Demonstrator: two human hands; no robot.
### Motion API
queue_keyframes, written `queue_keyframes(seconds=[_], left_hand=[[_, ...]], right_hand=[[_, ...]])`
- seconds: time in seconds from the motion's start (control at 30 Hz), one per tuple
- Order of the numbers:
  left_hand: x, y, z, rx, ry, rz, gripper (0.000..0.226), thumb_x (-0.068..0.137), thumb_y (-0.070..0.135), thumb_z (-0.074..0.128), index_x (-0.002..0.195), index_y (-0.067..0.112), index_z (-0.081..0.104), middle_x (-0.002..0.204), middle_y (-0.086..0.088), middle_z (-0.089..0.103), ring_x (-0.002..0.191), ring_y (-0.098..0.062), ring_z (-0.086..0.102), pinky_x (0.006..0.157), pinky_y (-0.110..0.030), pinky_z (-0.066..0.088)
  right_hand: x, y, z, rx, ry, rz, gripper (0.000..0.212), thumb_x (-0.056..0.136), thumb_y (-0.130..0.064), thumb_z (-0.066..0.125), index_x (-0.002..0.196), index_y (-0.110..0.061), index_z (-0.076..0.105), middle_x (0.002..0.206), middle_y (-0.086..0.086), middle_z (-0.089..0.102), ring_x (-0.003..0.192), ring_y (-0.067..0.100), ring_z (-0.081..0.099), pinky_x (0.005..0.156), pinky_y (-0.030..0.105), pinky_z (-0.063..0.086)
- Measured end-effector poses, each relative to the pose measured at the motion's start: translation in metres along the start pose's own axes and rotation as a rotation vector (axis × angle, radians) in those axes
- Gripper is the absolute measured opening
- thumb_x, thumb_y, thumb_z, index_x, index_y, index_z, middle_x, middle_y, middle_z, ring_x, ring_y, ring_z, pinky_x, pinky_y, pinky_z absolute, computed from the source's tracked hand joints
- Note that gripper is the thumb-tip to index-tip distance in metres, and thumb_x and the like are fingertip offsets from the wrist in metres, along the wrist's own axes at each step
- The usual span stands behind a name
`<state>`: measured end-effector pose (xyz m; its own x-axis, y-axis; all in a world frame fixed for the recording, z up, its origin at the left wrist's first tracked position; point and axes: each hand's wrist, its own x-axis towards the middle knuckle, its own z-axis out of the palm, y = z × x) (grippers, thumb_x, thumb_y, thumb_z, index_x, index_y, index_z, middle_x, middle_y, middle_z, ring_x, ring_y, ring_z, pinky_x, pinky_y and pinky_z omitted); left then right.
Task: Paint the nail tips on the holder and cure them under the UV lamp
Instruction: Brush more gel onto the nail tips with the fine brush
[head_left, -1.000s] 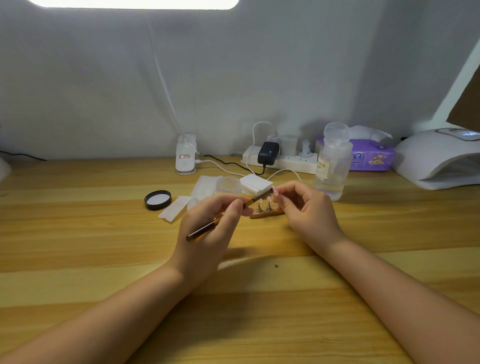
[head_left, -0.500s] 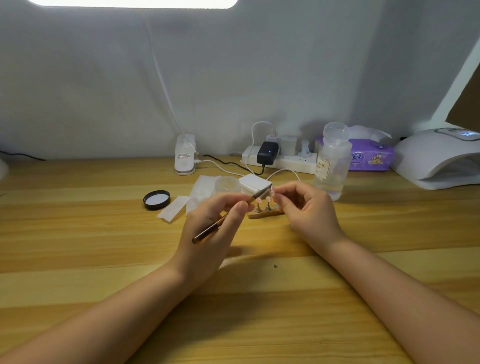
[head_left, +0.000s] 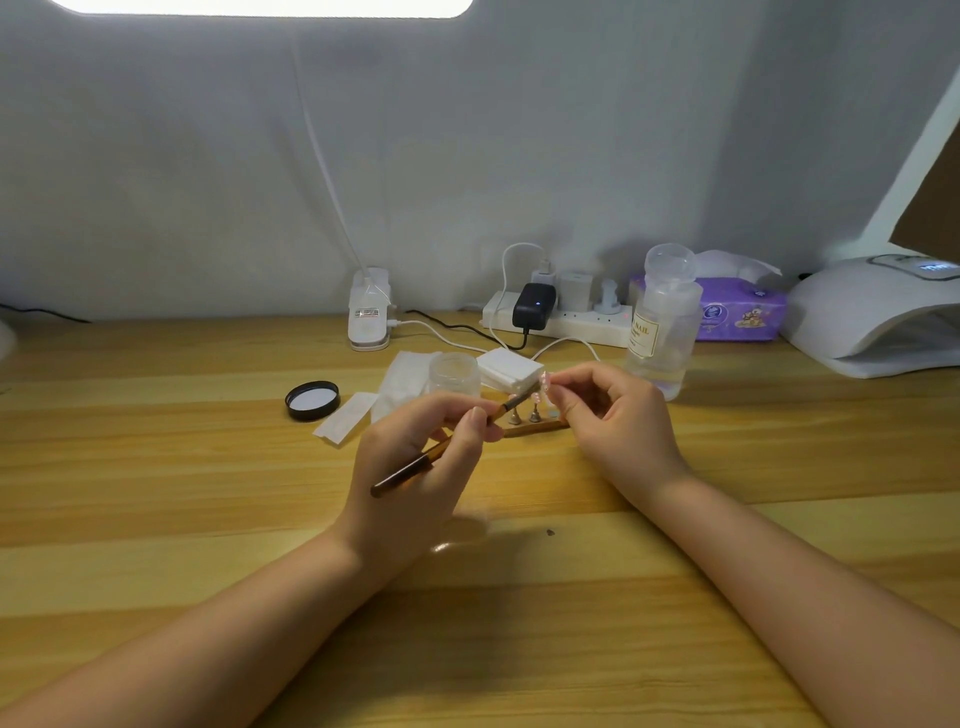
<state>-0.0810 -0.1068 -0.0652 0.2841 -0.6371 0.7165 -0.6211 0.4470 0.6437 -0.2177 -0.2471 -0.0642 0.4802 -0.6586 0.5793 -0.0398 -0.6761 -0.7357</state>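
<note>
My left hand (head_left: 415, 467) grips a thin brown nail brush (head_left: 410, 470) like a pen, bristle end pointing up and right. The brush tip touches a small pink nail tip (head_left: 544, 382) that my right hand (head_left: 618, 421) pinches between thumb and fingertips. Just below them a wooden nail-tip holder (head_left: 535, 427) lies on the table with small metal stands (head_left: 524, 414) upright on it. The white UV lamp (head_left: 878, 317) sits at the far right edge of the table, its opening facing left.
A clear open jar (head_left: 453, 371) and its black lid (head_left: 312, 400) sit left of the holder, with white wipes (head_left: 509, 370) and a paper sachet (head_left: 345, 423). A clear liquid bottle (head_left: 662, 322), power strip (head_left: 561, 317), purple tissue pack (head_left: 737, 312) and lamp base (head_left: 369, 314) line the back.
Both hands stay over the holder. The brush tip has shifted slightly along the nail tip that my right hand holds; nothing was picked up or put down.
</note>
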Motion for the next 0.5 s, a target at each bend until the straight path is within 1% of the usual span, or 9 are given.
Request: queue_keyframes(seconds=[0.07,0.23,0.3,0.4,0.5], left_hand=[[0.0007,0.0003,0.0003,0.021,-0.005,0.045,0.024,0.093,0.02,0.053,0.103,0.005,0.07,0.09,-0.003,0.074,0.088,-0.012,0.069,0.075,-0.024,0.054],[0.0006,-0.0028,0.0002,0.011,-0.023,0.053,0.026,0.092,0.021,0.057,0.11,0.006,0.069,0.097,-0.005,0.074,0.093,-0.017,0.07,0.077,-0.033,0.056],[0.0006,-0.003,0.0002,0.007,-0.034,0.048,0.024,0.092,0.021,0.057,0.11,0.009,0.069,0.096,-0.004,0.074,0.091,-0.017,0.07,0.076,-0.032,0.056],[0.0001,-0.0023,-0.0001,0.016,-0.058,0.045,0.025,0.091,0.022,0.057,0.108,0.009,0.071,0.094,-0.003,0.074,0.089,-0.016,0.069,0.074,-0.026,0.052],[-0.0007,-0.0012,-0.0006,0.014,-0.058,0.014,0.026,0.089,0.024,0.057,0.104,0.01,0.072,0.092,-0.003,0.075,0.087,-0.017,0.069,0.073,-0.032,0.053]], right_hand=[[0.0005,0.0004,0.0005,-0.006,-0.001,-0.004,0.015,0.087,-0.008,0.066,0.093,-0.021,0.069,0.083,-0.012,0.067,0.078,-0.002,0.062,0.067,0.008,0.047],[0.0011,0.0024,0.0014,-0.042,-0.004,-0.018,0.014,0.086,-0.008,0.067,0.096,-0.017,0.071,0.085,-0.01,0.067,0.081,0.001,0.062,0.07,0.008,0.047],[0.0014,0.0032,0.0017,-0.063,-0.001,-0.022,0.014,0.086,-0.008,0.067,0.096,-0.017,0.071,0.086,-0.009,0.067,0.081,0.002,0.062,0.07,0.009,0.047],[0.0016,0.0043,0.0016,-0.076,0.008,-0.015,0.015,0.086,-0.006,0.067,0.096,-0.016,0.072,0.085,-0.007,0.067,0.079,0.002,0.062,0.07,0.01,0.047],[0.0015,0.004,0.0014,-0.076,-0.004,-0.008,0.016,0.087,-0.007,0.066,0.097,-0.018,0.071,0.087,-0.009,0.067,0.081,0.002,0.062,0.07,0.008,0.047]])
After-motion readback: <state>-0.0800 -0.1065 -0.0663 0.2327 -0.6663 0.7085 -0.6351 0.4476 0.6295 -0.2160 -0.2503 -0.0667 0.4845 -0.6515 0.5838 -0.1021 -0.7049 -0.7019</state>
